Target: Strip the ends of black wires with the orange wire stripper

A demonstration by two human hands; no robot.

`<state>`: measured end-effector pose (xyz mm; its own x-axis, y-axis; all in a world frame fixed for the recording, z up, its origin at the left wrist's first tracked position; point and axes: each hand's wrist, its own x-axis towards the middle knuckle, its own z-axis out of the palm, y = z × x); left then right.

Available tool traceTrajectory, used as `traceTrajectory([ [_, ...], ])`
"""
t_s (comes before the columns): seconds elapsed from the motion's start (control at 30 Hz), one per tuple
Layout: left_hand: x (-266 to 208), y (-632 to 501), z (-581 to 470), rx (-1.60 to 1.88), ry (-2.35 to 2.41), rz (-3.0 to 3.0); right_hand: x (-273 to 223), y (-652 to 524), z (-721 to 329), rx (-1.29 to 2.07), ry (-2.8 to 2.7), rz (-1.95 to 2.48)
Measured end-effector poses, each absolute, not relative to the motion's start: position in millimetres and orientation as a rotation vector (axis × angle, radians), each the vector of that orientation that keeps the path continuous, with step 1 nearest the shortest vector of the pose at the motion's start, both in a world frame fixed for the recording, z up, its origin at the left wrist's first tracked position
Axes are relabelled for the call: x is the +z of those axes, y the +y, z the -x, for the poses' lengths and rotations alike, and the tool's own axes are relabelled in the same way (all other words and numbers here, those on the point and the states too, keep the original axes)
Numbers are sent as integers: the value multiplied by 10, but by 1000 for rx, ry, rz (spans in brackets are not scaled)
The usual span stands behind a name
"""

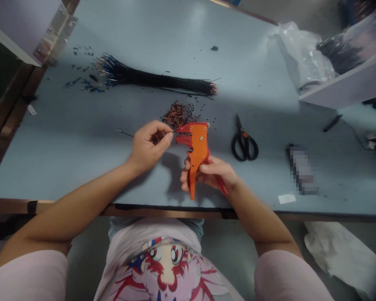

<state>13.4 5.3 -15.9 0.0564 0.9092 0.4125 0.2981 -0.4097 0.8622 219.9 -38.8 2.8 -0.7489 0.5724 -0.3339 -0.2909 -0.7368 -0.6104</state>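
Between the thumb and fingers of my left hand (152, 144) is pinched a thin black wire (125, 133). Its blue-tipped end sticks out to the left, and its other end reaches the jaws of an orange and red wire stripper (199, 144). My right hand (217, 171) is wrapped round the handles of this tool, which stands with its jaws turned left. Just behind the jaws lies a heap of copper and black wire scraps (176, 114). Farther back rests a long bundle of black wires (163, 80), with blue terminals at its left end and bare copper at its right.
Black-handled scissors (245, 146) lie right of the stripper. Farther right are a blurred-out flat object (303, 169), a white label (287, 198) and a black pen-like item (332, 123). A bin (347, 79) with plastic bags stands at the back right. Loose blue terminals (90, 87) lie at the left.
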Motion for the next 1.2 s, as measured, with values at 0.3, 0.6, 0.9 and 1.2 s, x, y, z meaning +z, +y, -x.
traceTrajectory([
  [0.3,-183,122,-95,1537,1290,-1666,-110,-372,-2125,2648,-464,762],
  [0.6,-189,128,-98,1455,1313,-1679,-182,-409,-2058,2560,-546,769],
  [0.9,-190,68,-133,1307,1225,-1634,-89,-385,-2106,2500,-495,583],
  [1.2,-196,-68,-244,1216,1105,-1657,-125,-406,-2084,2471,-580,498],
])
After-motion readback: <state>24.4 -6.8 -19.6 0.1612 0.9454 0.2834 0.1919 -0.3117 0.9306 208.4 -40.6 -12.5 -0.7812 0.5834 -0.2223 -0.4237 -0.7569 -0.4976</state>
